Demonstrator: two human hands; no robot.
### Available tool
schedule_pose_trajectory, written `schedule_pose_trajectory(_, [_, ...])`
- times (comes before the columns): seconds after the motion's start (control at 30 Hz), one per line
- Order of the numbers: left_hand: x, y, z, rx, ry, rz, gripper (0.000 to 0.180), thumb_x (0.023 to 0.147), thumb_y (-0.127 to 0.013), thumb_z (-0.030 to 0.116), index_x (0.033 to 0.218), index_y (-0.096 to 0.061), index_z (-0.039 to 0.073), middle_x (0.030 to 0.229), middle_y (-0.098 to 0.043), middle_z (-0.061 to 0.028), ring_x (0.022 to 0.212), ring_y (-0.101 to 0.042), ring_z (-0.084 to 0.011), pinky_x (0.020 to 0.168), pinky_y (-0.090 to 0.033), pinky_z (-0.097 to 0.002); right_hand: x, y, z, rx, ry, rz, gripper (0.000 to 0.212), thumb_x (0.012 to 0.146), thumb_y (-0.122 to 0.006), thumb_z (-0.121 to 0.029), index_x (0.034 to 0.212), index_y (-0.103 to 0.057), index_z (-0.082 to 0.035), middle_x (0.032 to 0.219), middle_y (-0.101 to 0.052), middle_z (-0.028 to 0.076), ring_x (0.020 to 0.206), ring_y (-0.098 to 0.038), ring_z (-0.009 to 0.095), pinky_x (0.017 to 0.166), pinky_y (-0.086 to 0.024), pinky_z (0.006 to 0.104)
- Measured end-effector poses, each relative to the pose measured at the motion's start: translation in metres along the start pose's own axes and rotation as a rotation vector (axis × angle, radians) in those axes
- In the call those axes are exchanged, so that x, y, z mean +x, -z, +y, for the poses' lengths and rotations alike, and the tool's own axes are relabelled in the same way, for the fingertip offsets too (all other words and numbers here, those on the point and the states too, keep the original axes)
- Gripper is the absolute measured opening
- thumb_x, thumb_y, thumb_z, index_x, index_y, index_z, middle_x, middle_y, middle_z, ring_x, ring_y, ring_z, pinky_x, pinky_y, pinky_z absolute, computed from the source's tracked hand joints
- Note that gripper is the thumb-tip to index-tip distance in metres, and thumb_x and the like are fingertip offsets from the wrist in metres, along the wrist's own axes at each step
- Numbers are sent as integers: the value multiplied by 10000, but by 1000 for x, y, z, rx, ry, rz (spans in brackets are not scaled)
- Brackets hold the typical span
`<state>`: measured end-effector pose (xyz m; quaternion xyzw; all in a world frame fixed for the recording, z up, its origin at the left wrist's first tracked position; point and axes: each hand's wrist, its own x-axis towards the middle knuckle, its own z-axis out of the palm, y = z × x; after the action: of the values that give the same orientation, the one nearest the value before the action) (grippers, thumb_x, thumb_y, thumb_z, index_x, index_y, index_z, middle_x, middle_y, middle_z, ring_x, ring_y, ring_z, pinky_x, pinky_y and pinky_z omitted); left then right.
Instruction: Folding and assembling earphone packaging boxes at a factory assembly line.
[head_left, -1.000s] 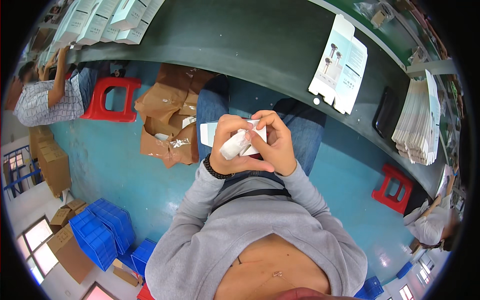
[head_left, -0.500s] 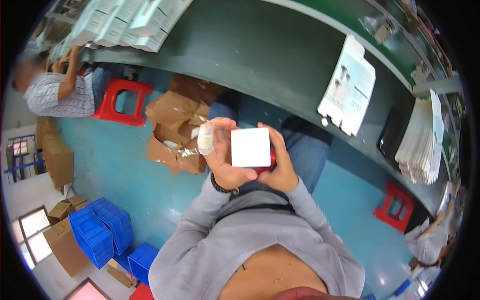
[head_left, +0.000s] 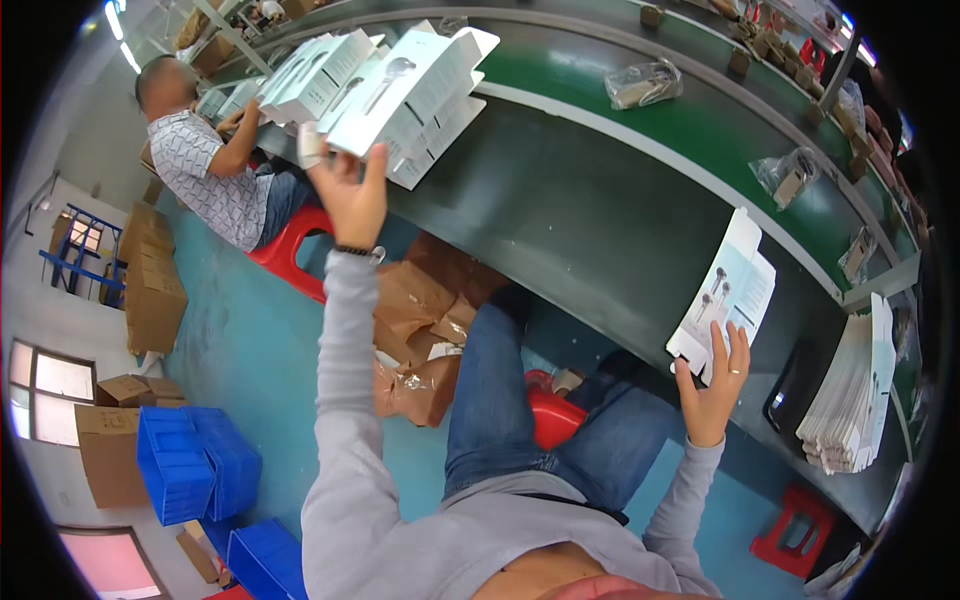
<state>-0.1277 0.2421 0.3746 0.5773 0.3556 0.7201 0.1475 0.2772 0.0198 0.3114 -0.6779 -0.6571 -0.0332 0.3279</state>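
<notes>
My left hand (head_left: 352, 200), with white wrapping on one finger, reaches out at the near end of a white printed carton (head_left: 415, 75) on a stack. Its fingers are apart; the fingertips overlap the carton's end, and I cannot tell whether they touch. My right hand (head_left: 715, 385), wearing a ring, is over the near end of a flattened printed carton (head_left: 735, 285) on the bench. Its fingers are spread across the cardboard, with the thumb by the near corner.
The dark bench (head_left: 560, 210) runs across in front. Folded cartons (head_left: 850, 400) stand at the right beside a black phone-like object (head_left: 795, 385). Bagged parts (head_left: 645, 85) lie on the green belt (head_left: 560, 60). A person (head_left: 215, 165) sits at the left; a brown carton (head_left: 420, 390) is below.
My hands have parted from the white box held over my lap. The left has gone up to the carton stack, the right to the flattened carton. The view has shifted up and left.
</notes>
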Motion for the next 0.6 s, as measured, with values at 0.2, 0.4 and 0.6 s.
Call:
schedule_pose_trajectory(0.2, [23,-48,-75,199,-119,-58,763,783,-680,170,1361,-211,1,1252,-334,-203,1168,-375,-293,988,-302,-375,-24,-11,22,-51,-29,-52,536,729,-681,-194,1224,-509,-81,1299,-413,159,1261,-305,362,1033,-223,471])
schedule_pose_trajectory(0.4, [31,-39,-59,606,-173,-304,745,815,-635,280,1360,-225,-20,1219,-363,-247,1142,-386,-344,987,-290,-382,-28,-19,24,-55,-51,-80,515,743,-662,-197,1225,-509,-100,1306,-419,126,1278,-302,336,1055,-162,499])
schedule_pose_trajectory(0.6, [29,-20,-33,753,-42,-471,727,836,-601,298,1366,-219,-20,1220,-378,-249,1126,-411,-371,984,-304,-379,-28,-19,33,-45,-50,-106,485,748,-658,-185,1205,-525,-94,1319,-415,121,1289,-292,333,1062,-150,497])
